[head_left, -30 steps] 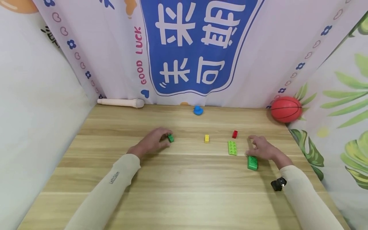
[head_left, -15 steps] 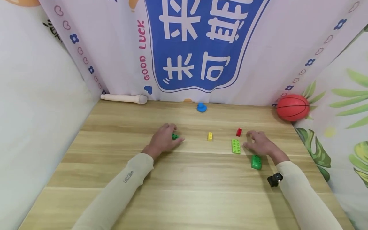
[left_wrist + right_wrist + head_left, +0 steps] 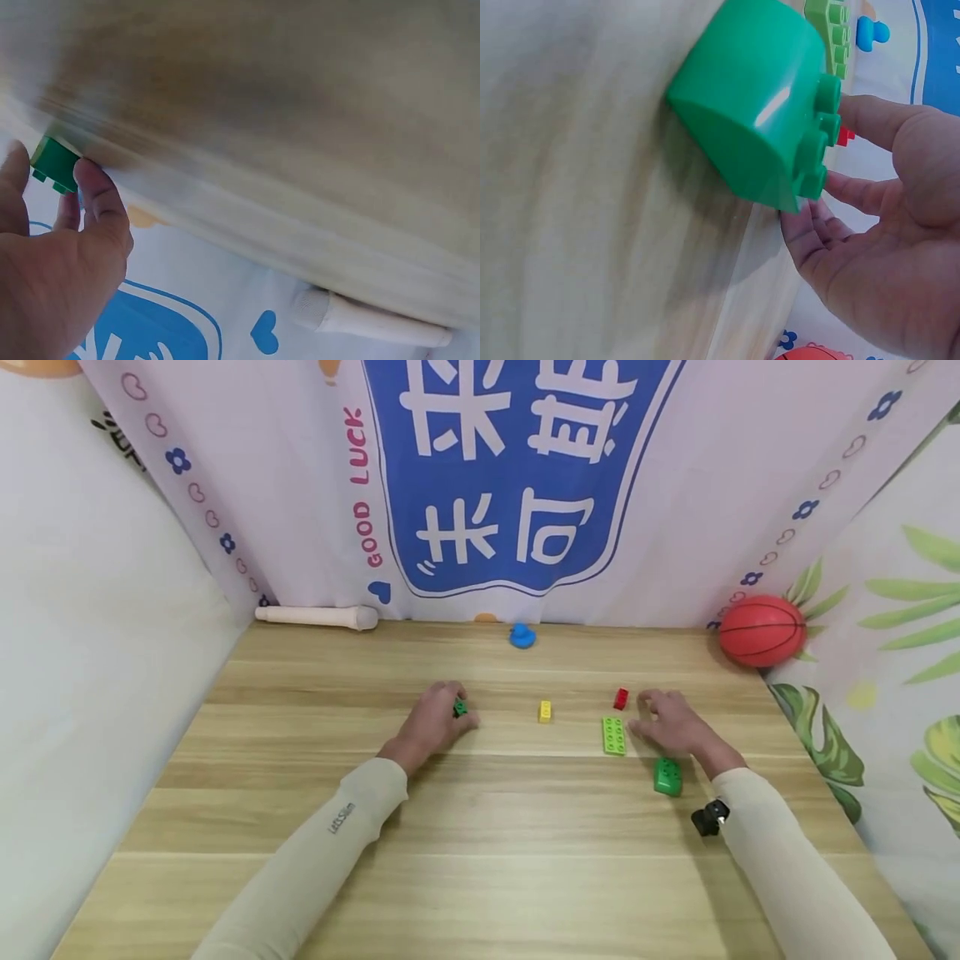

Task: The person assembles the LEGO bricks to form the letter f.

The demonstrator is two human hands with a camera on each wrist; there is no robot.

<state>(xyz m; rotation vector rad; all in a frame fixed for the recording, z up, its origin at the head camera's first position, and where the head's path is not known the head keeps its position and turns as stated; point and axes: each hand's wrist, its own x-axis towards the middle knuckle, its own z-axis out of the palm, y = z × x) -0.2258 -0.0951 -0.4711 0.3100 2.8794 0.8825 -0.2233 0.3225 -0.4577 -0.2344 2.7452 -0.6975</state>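
Note:
My left hand [image 3: 435, 718] pinches a small green toy brick [image 3: 461, 707] between thumb and fingers, left of the table's middle. In the left wrist view the fingertips lie at two opposite sides of this green brick [image 3: 55, 164], whose studs point down in the picture. My right hand [image 3: 672, 723] holds nothing, its thumb and fingers apart. Its fingertips are just right of a red brick [image 3: 621, 697] and a flat lime-green brick [image 3: 613, 736]. Nearer my wrist lies a larger green block [image 3: 667, 777] with a rounded side; the right wrist view shows this green block [image 3: 750, 105] up close.
A yellow brick [image 3: 545, 711] stands between my hands. Along the back lie a white microphone [image 3: 317, 617], a blue toy duck [image 3: 522, 636] and a red ball [image 3: 762, 631]. A printed cloth hangs behind the wooden table [image 3: 480, 860]. A black device [image 3: 709, 817] sits at my right wrist.
My left hand has closed around the small green brick, which has shifted slightly toward the yellow one. My right hand has moved forward and left, away from the larger green block.

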